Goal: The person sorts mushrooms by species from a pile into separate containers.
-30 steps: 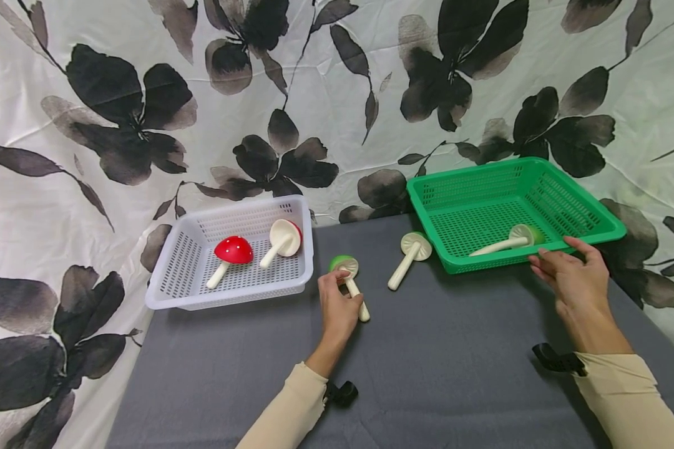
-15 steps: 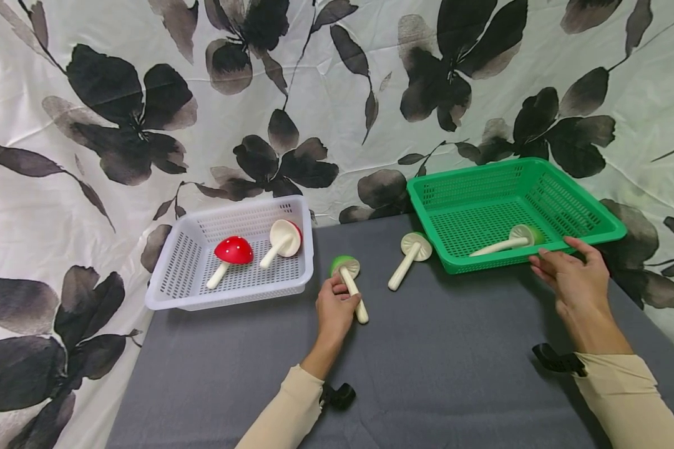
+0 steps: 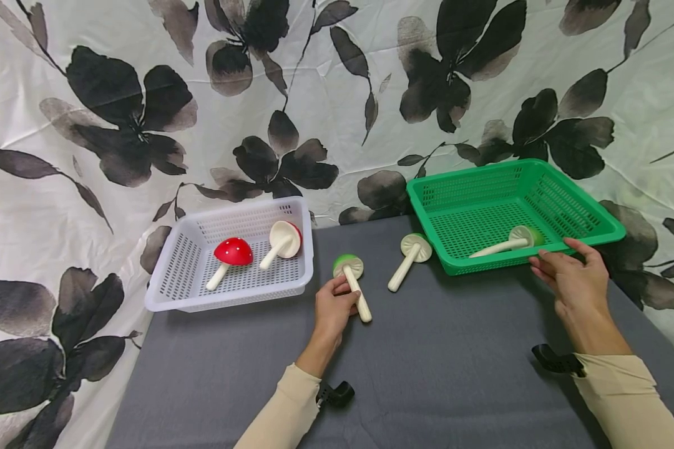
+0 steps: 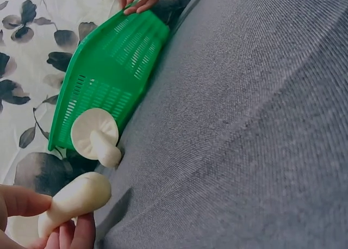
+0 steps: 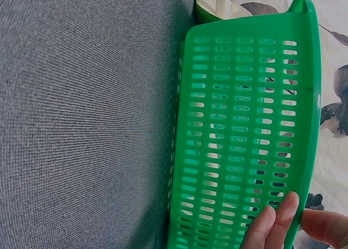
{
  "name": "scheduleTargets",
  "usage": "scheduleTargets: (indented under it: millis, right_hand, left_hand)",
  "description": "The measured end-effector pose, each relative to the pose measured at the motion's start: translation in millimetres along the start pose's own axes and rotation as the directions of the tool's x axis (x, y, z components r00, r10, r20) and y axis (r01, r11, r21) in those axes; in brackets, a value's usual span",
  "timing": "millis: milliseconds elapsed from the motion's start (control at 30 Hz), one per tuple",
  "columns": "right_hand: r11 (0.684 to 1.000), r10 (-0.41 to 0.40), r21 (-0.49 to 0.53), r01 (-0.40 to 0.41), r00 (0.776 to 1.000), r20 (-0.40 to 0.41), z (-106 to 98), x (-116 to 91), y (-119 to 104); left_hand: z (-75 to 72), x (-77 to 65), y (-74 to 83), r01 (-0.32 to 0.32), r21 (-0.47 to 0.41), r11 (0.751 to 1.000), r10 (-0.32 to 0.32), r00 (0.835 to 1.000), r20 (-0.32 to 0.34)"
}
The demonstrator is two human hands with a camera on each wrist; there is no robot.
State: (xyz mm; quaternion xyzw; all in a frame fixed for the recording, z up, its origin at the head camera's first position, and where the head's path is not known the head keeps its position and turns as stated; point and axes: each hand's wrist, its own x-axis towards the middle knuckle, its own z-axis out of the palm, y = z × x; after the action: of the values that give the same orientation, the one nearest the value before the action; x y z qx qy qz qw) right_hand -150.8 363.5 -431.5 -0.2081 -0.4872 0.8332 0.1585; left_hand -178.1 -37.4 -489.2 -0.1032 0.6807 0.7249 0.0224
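Note:
My left hand (image 3: 332,312) pinches a green-capped toy mushroom (image 3: 364,307) by its pale stem, between thumb and fingers. In the left wrist view the stem (image 4: 81,197) points away from the hand, apart from the cloth, with a shadow beside it. The near rim of a green basket (image 3: 573,181) is held by my right hand (image 3: 581,290); in the right wrist view its fingers (image 5: 283,216) press the outer wall and the thumb lies over the rim. One green-capped mushroom (image 3: 508,243) lies inside that basket. Another green mushroom (image 3: 409,262) lies just left of it on the cloth.
A white basket (image 3: 163,296) stands at the left, holding two red-capped toy mushrooms, one cap up (image 3: 234,251) and one showing its underside (image 3: 284,239). Grey cloth (image 3: 427,374) covers the table. A floral curtain (image 3: 337,93) hangs behind both baskets.
My left fingers have shifted from near the mushroom's cap down to its stem, and the mushroom has moved slightly right. My right hand and the green basket have stayed put.

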Motion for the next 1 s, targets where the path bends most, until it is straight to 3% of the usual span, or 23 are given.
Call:
scheduleTargets:
  millis: [367, 767, 1000]
  right_hand:
    - [1.0, -0.02, -0.008, 0.02, 1.0, -0.019, -1.9, 0.9, 0.2]
    - [0.999, -0.025, -0.028, 0.023, 0.998, -0.053, -0.8, 3.9, -0.7]
    - [0.999, -0.008, -0.035, 0.007, 0.999, -0.046, -0.9, 3.7, -2.0]
  left_hand:
    - [13.9, 7.6, 11.4, -0.018, -0.103, 0.995, 0.024, 0.998, 0.063]
    - [34.6, 16.3, 33.2, -0.067, -0.108, 0.992, 0.078, 0.991, 0.105]
    - [44.7, 21.4, 44.2, -0.059, -0.123, 0.991, 0.076, 0.987, 0.139]
